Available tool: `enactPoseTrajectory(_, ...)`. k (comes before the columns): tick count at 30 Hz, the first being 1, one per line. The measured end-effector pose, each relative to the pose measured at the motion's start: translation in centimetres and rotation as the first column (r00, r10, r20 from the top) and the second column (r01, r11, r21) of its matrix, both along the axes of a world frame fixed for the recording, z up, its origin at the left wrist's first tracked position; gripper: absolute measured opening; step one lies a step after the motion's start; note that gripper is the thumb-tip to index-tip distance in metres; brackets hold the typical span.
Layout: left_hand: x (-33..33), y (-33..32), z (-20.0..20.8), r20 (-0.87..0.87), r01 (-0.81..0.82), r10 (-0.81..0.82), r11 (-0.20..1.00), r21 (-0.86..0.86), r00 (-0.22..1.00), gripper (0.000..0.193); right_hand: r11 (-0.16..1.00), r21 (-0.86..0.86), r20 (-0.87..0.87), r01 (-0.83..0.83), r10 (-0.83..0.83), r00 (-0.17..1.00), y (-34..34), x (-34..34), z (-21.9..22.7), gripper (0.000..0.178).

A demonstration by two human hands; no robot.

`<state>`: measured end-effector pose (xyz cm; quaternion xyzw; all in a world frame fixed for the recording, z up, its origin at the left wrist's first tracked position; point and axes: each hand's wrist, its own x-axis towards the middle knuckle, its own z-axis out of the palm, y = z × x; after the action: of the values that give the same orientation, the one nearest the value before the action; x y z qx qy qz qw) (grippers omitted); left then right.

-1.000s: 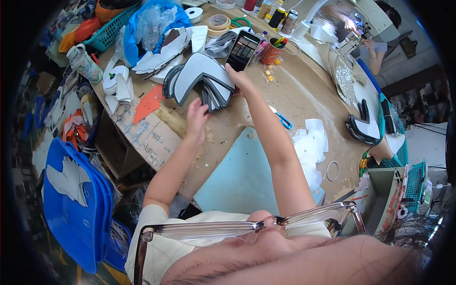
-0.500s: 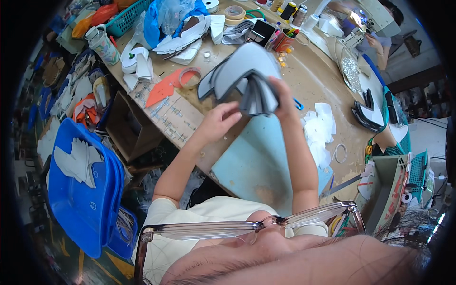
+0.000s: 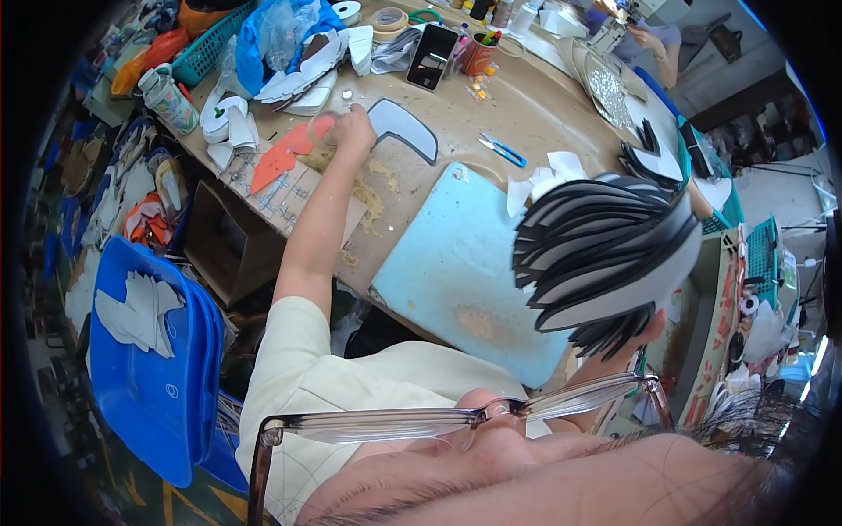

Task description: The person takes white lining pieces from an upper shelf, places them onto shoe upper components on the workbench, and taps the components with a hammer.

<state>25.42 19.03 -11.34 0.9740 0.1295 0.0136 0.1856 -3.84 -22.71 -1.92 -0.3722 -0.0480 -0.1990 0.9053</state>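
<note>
At the right, my right hand (image 3: 653, 326) is wrapped round a thick, fanned stack of curved, black-edged grey-white pieces (image 3: 605, 254). Most of that hand lies hidden behind the stack, which is raised over the right edge of the pale blue board (image 3: 474, 263). My left hand (image 3: 353, 131) reaches far across the table with bent fingers, their tips out of sight. It covers the left end of a single curved grey-white piece with a dark edge (image 3: 405, 125). A clear tape roll (image 3: 323, 129) and orange sheet pieces (image 3: 282, 162) are just left of this hand.
Blue-handled snips (image 3: 504, 151) lie beyond the board, near white paper scraps (image 3: 548, 175). A phone (image 3: 431, 57) and a pen cup (image 3: 479, 56) stand farther back. Blue tubs (image 3: 145, 394) are at left. Another person's hand (image 3: 647, 42) works at a sewing machine.
My right hand has carried the stack right and toward me, fanning it out. My left hand has moved forward and left, away from the stack. One curved piece now lies on the table.
</note>
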Motion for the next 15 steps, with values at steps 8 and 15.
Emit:
enactPoseTrajectory(8, -2.1, -1.3, 0.4, -0.152, 0.022, 0.009, 0.979, 0.201, 0.988, 0.037, 0.992, -0.012, -0.003, 0.122, -0.122, 0.992, -2.7, -3.4, -0.7, 0.051)
enactPoseTrajectory(15, -3.1, 0.0, 0.4, 0.225, 0.172, -0.139, 0.976, -0.134, 0.964, 0.051, 0.974, -0.074, 0.01, 0.216, -0.216, 0.976, -4.0, -5.6, 0.9, 0.053)
